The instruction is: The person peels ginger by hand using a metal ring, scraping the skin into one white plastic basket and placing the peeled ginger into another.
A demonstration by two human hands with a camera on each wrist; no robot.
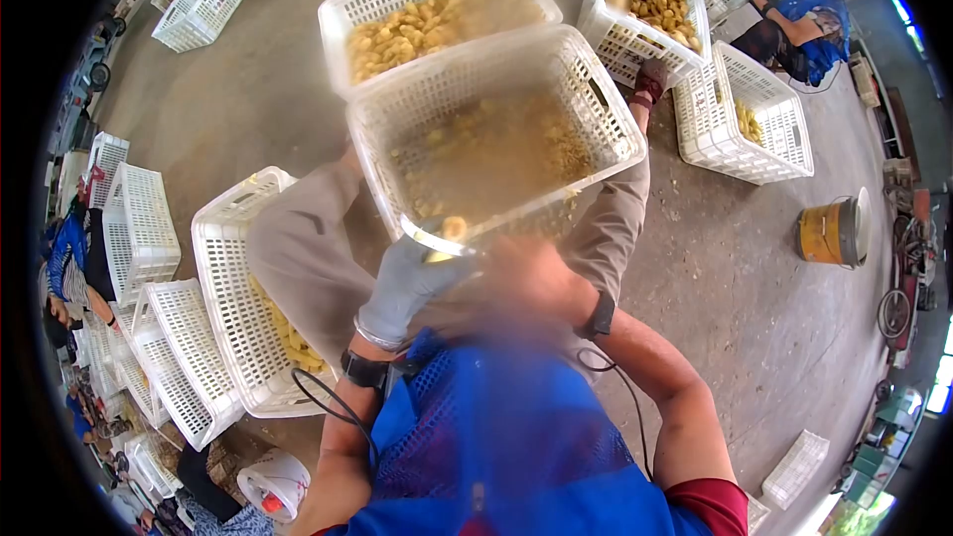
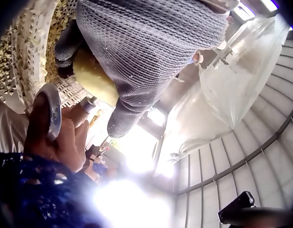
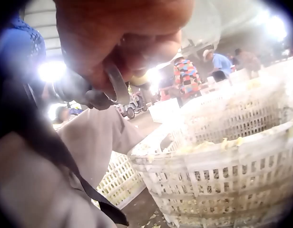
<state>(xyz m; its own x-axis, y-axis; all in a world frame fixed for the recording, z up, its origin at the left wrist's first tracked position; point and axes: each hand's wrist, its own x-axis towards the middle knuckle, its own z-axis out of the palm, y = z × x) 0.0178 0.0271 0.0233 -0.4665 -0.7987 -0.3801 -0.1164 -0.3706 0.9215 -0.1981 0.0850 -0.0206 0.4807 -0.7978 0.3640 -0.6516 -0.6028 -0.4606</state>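
Note:
My left hand (image 1: 412,283), in a grey knit glove, grips a pale yellow peeled root piece (image 2: 94,80) between fingers and thumb. This is just over the near rim of a white slatted crate (image 1: 615,154). My bare right hand (image 1: 536,278) is close beside it, blurred in the head view. Its fingers curl round a hand tool with a curved metal band (image 3: 117,83); I cannot tell its exact kind. Fine yellowish peelings (image 1: 496,149) lie inside the crate. Beyond it, another crate (image 1: 333,35) holds yellow root pieces (image 1: 402,35).
A crate of brownish pieces (image 1: 650,5) stands at the upper right, above a partly filled crate (image 1: 745,159). A yellow bucket (image 1: 829,231) is farther right. By my left leg is a crate (image 1: 233,313) with yellow pieces. Another person (image 1: 804,15) sits at the upper right.

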